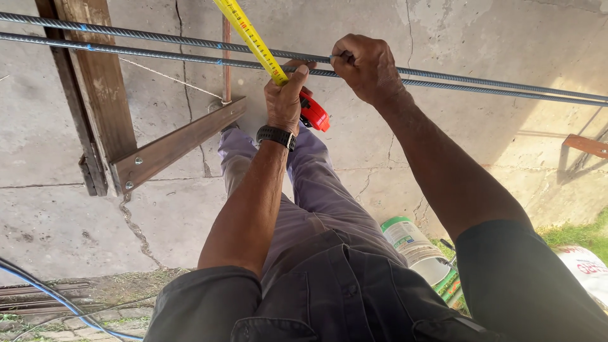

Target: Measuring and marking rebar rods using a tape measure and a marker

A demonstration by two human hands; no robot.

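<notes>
Two ribbed steel bars (158, 50) run side by side across the view, raised above the cracked concrete floor. My left hand (285, 95) holds a red tape measure case (315, 114) and presses its yellow tape (250, 37) against the bars with the thumb. The tape runs up and left out of the frame. My right hand (365, 66) is closed around the nearer bar just right of the tape, pinching something small and blue between the fingers. A black watch sits on my left wrist.
A wooden trestle frame (107, 101) supports the bars at left, with a diagonal brace. A white and green bucket (418, 250) stands by my right leg. Another wooden piece (586, 145) is at right. A blue hose (44, 294) and grass lie at the bottom edges.
</notes>
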